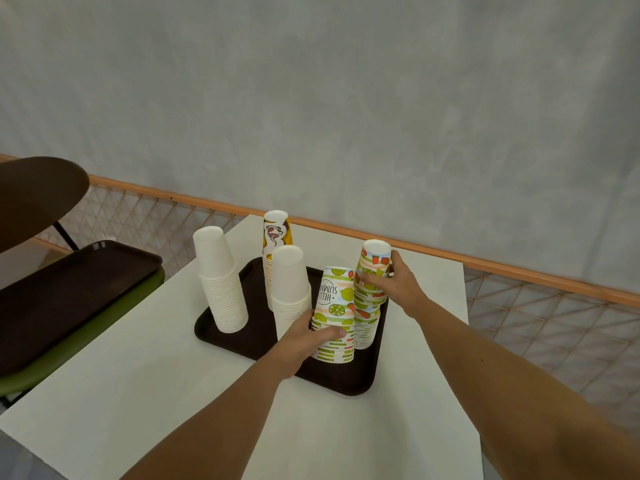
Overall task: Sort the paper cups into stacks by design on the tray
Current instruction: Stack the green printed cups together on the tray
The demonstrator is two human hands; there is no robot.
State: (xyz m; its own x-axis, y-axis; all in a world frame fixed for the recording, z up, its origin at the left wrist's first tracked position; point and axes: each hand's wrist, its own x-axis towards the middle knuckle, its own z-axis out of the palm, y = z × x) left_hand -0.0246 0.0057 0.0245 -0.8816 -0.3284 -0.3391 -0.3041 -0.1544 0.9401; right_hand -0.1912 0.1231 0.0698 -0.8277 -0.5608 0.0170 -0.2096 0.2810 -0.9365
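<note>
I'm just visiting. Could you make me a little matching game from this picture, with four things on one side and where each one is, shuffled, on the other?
Things:
1. lime stack
2. red-print stack
3. yellow stack
4. spare tray

Places:
A. on the green seat
B. held by the left hand
C. held by the right hand
D. at the back of the tray, untouched

Pairs: 1-B, 2-C, 3-D, 4-A
</note>
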